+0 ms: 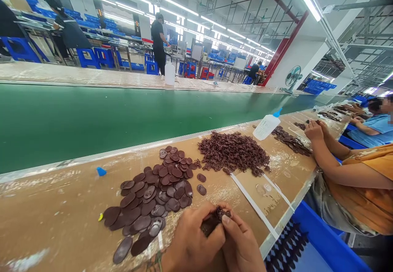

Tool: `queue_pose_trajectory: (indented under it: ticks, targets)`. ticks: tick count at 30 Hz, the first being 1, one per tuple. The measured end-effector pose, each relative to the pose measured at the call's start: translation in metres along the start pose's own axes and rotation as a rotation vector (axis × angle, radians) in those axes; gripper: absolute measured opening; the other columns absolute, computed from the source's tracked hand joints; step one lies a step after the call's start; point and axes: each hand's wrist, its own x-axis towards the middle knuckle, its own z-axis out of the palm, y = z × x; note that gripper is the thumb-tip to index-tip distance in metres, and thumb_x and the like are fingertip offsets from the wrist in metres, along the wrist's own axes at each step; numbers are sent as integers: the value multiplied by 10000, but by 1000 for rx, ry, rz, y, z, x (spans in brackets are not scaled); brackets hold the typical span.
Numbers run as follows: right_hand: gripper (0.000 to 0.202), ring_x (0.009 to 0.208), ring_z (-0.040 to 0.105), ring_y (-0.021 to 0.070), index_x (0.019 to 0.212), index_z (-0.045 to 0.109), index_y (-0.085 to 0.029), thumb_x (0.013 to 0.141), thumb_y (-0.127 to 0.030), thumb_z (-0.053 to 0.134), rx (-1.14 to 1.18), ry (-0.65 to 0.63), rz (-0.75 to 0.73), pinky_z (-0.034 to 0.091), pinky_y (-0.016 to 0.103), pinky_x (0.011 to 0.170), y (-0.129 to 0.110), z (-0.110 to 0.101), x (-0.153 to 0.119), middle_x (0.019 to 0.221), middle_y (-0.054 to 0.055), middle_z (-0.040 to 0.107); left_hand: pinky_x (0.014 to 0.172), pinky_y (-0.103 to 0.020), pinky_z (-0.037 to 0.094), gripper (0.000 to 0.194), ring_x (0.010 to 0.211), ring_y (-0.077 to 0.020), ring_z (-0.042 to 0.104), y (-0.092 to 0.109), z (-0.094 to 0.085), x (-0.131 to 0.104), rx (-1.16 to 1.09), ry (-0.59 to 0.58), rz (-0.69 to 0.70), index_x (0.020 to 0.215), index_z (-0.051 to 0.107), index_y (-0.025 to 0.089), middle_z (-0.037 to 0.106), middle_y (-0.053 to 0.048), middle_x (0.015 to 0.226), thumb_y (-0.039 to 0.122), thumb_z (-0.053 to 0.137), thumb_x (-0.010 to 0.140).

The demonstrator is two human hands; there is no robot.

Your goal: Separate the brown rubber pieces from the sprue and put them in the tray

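Note:
At the bench's front edge my left hand (195,235) and my right hand (241,237) meet with fingers pinched. Between the fingertips is a small dark brown curly piece (220,213). A flat brown oval disc (209,225) shows in part inside my left hand; the fingers cover the rest. Left of my hands spreads a pile of brown oval discs (150,196), with two loose discs (201,189) beyond my fingers. A heap of dark brown curly pieces (233,151) lies farther back, to the right.
A white squeeze bottle (266,127) with a blue tip leans behind the heap. A blue cap (101,171) lies left of the discs. The green conveyor belt (92,120) runs behind the bench. At right, a co-worker's hands (315,129) work near a blue bin (325,239) holding dark pieces.

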Motion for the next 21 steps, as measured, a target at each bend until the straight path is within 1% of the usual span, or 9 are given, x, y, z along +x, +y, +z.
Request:
queue_pose_trajectory:
  ticks: [4,7,10,13,15,19,21]
  targets:
    - [338,983,645,256,854,799,-181,564,-309,918,-6,6,-28,486,398,986,4,-3,4,1093,90,713,627,-252,487,178,645,-165,645,0,0,1,-3,-1,2,868,700,247,733,10,739,267,534,808]
    - [352,1010,639,255,866,796,-186,561,-313,917,-15,29,-39,478,381,992,5,-5,5,1129,91,703,634,-259,504,187,687,-174,665,0,0,2,-29,-3,-1,903,700,244,752,5,793,261,539,809]
    - [310,1020,638,243,804,788,-186,557,-320,918,-20,28,-44,476,353,992,6,-6,5,1128,83,703,665,-258,530,201,715,-170,690,-2,0,2,-72,-18,5,943,697,239,763,7,824,242,549,806]
    - [259,1035,640,253,720,764,-179,567,-326,912,-16,18,-68,481,357,989,6,-5,5,1111,86,711,721,-284,556,210,769,-188,706,-5,2,1,-67,-4,-8,973,699,233,767,-10,863,244,572,806]
    - [249,1026,646,255,694,754,-175,572,-329,909,-24,25,-87,487,356,979,5,-5,4,1106,93,719,726,-285,567,210,774,-186,710,-6,3,1,-87,-3,-1,978,695,229,768,-12,871,229,576,805]
    - [249,1005,659,250,678,750,-178,564,-330,912,-18,45,-95,491,349,969,4,-1,2,1098,95,734,775,-253,576,271,838,-164,728,-5,2,2,-173,-26,23,1046,684,235,783,-2,960,165,581,805]
    - [264,1007,661,249,729,768,-183,564,-330,912,-5,44,-82,482,347,981,2,1,1,1065,89,748,799,-256,578,298,868,-170,732,-3,1,4,-177,-31,9,1072,682,227,785,-12,988,151,591,798]
